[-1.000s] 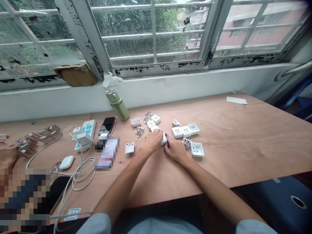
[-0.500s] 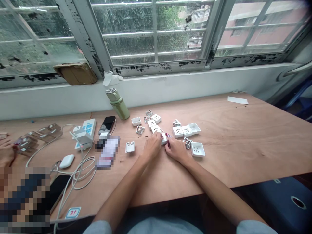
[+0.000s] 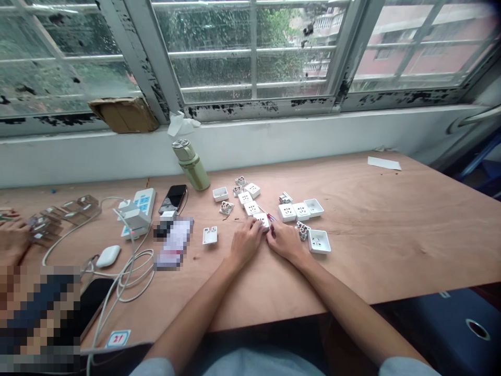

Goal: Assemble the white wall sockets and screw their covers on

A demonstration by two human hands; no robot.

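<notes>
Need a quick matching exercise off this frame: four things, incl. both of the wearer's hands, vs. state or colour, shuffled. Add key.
Column 1
1. left hand
2. right hand
3. bottle
4. cardboard box

Column 2
A. brown
B. holding a slim tool with a red part
C. pale green
D. fingers against a white socket

Pairs: 1-D, 2-B, 3-C, 4-A
</notes>
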